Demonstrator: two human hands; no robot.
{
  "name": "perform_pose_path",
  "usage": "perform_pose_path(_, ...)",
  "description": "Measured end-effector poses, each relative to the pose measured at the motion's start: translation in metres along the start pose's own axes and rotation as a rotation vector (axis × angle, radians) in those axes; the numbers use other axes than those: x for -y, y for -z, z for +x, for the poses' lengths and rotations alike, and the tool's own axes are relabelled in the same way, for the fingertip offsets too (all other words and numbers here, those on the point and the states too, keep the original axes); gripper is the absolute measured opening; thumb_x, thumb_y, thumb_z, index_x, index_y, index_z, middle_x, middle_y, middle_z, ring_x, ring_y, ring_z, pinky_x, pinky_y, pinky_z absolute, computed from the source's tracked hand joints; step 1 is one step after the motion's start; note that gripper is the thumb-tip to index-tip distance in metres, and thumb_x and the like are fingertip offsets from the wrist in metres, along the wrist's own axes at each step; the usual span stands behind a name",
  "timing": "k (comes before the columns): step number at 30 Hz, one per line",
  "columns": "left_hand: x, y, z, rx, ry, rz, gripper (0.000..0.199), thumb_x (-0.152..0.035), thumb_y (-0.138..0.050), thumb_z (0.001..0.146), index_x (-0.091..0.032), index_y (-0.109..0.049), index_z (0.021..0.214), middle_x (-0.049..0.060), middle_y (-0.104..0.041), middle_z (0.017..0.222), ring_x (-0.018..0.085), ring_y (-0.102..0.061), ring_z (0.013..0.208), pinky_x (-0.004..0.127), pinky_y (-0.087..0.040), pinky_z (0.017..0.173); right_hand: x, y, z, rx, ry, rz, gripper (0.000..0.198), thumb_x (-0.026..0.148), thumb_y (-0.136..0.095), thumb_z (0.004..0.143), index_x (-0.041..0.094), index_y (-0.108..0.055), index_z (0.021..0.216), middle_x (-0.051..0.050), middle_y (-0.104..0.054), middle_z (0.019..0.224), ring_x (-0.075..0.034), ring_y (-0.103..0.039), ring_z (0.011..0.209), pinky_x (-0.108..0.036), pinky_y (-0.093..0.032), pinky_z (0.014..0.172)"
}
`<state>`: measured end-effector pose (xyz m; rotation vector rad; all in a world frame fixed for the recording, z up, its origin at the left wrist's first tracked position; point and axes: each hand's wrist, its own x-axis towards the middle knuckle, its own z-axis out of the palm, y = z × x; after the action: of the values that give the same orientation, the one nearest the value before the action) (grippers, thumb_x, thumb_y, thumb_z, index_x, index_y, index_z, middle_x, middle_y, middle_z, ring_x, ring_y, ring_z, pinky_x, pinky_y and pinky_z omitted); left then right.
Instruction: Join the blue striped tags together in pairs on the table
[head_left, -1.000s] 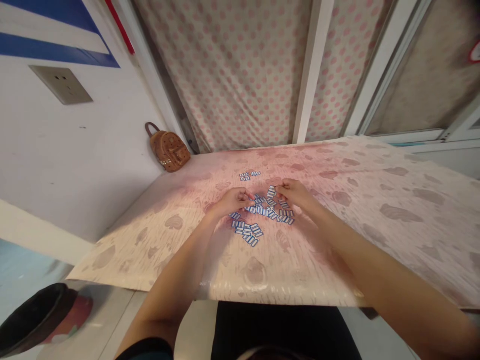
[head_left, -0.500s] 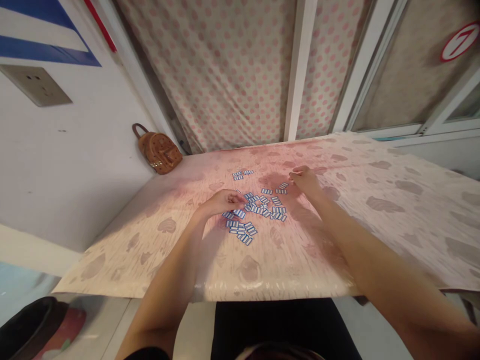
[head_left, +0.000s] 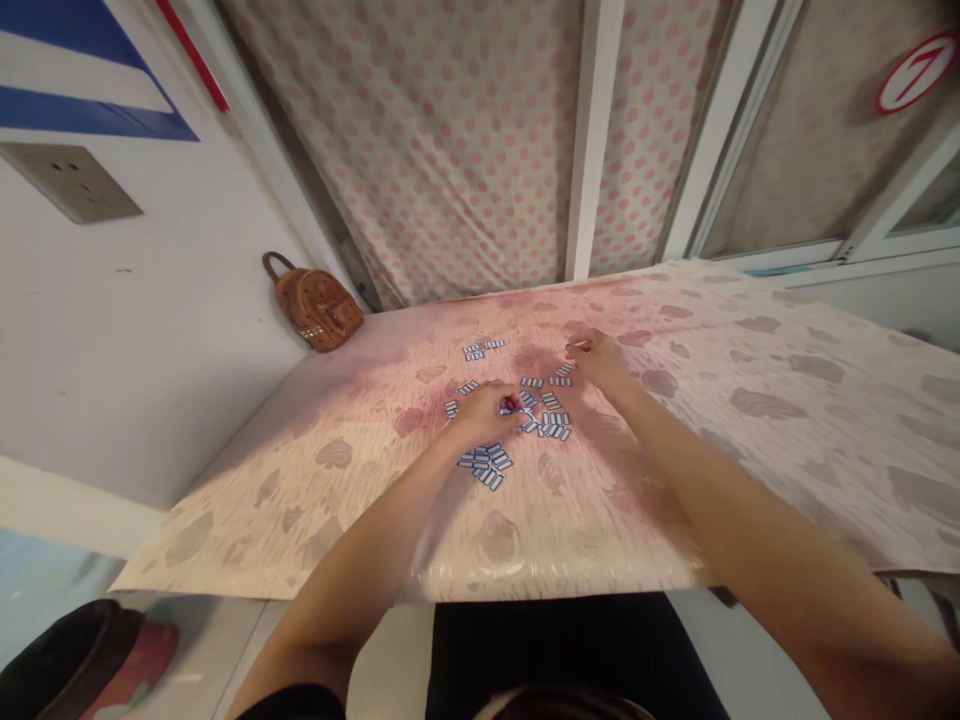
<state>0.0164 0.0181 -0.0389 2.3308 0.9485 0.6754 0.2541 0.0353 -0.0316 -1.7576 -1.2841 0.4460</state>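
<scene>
Many small blue-and-white striped pieces, flat like cards or tiles, lie loose on the table. My left hand [head_left: 489,412] is over the middle of the main spread [head_left: 555,425], its fingers curled together and partly covering the pieces there. Whatever those fingers grip is too small to make out. Beyond the spread's right edge, my right hand [head_left: 598,358] is closed in a pinch just above a single striped piece [head_left: 564,369]; what the fingertips hold is unclear. Nearer to me lies an overlapping pile [head_left: 487,464]. A small group [head_left: 474,352] sits farther back on the left.
A patterned cloth [head_left: 675,470] covers the table. At its far left corner a small brown backpack [head_left: 322,308] leans by the wall. Dotted curtains [head_left: 450,150] hang behind the far edge. A dark-rimmed bin [head_left: 112,660] stands on the floor at lower left.
My left hand has moved right across the spread, uncovering pieces on its left and hiding others. My right hand has shifted only slightly left.
</scene>
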Motion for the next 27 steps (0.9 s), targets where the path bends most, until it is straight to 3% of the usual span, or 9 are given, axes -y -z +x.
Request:
perform_pose_path(3,0.000,0.005,-0.001,-0.040,0.075,-0.178,0.007,-0.020,-0.068,0.078,-0.014,-0.067,0.081,0.003,-0.068,0.080,0.014,-0.060,0.076,0.024,-0.044,0.072,0.010,0.002,-0.007,0.115,0.039,0.121,0.014,0.024,-0.055,0.080,0.016,-0.063,0.088,-0.007,-0.071,0.083,-0.016,-0.064,0.069,-0.026,-0.049,0.066)
perform_pose_path(8,0.005,0.009,-0.001,-0.158,0.209,-0.392,0.018,-0.030,-0.067,0.080,-0.013,-0.064,0.080,0.004,-0.068,0.079,0.014,-0.060,0.070,0.022,-0.044,0.063,0.028,-0.004,-0.028,0.603,0.221,0.308,0.014,0.030,-0.062,0.077,0.017,-0.062,0.074,-0.003,-0.068,0.072,-0.014,-0.061,0.063,-0.026,-0.049,0.064)
perform_pose_path(11,0.006,0.009,0.000,-0.208,0.224,-0.408,0.027,-0.039,-0.068,0.079,-0.012,-0.065,0.078,0.004,-0.067,0.077,0.013,-0.057,0.067,0.021,-0.042,0.060,0.029,-0.013,-0.038,0.741,0.247,0.281,0.014,0.030,-0.065,0.074,0.016,-0.062,0.074,-0.001,-0.066,0.067,-0.015,-0.061,0.061,-0.026,-0.048,0.061)
perform_pose_path(16,0.002,0.010,-0.001,-0.177,0.254,-0.441,0.040,-0.053,-0.070,0.074,-0.014,-0.062,0.073,0.000,-0.062,0.068,0.011,-0.051,0.060,0.021,-0.039,0.056,0.023,-0.019,-0.037,0.700,0.252,0.293,0.011,0.025,-0.065,0.072,0.018,-0.056,0.070,0.001,-0.062,0.060,-0.015,-0.060,0.058,-0.025,-0.045,0.056)
perform_pose_path(22,-0.002,0.012,-0.004,-0.145,0.233,-0.454,0.041,-0.052,-0.076,0.068,-0.014,-0.063,0.070,0.000,-0.061,0.066,0.012,-0.052,0.062,0.023,-0.040,0.058,0.027,-0.018,-0.035,0.646,0.184,0.333,0.012,0.018,-0.063,0.073,0.019,-0.055,0.064,0.002,-0.061,0.054,-0.013,-0.056,0.051,-0.023,-0.044,0.052)
perform_pose_path(25,-0.002,0.015,-0.006,-0.107,0.280,-0.457,0.041,-0.053,-0.074,0.070,-0.013,-0.066,0.072,0.001,-0.063,0.066,0.012,-0.052,0.059,0.022,-0.040,0.055,0.031,-0.015,-0.033,0.535,0.105,0.351,0.016,0.012,-0.060,0.075,0.019,-0.054,0.062,0.002,-0.060,0.053,-0.012,-0.055,0.050,-0.022,-0.044,0.052)
perform_pose_path(27,-0.004,0.017,-0.007,-0.017,0.294,-0.458,0.045,-0.057,-0.075,0.068,-0.013,-0.067,0.072,0.002,-0.064,0.065,0.011,-0.051,0.056,0.021,-0.038,0.053,0.032,-0.010,-0.031,0.408,0.037,0.360,0.019,0.010,-0.059,0.076,0.019,-0.053,0.061,0.002,-0.059,0.053,-0.011,-0.054,0.049,-0.022,-0.044,0.052)
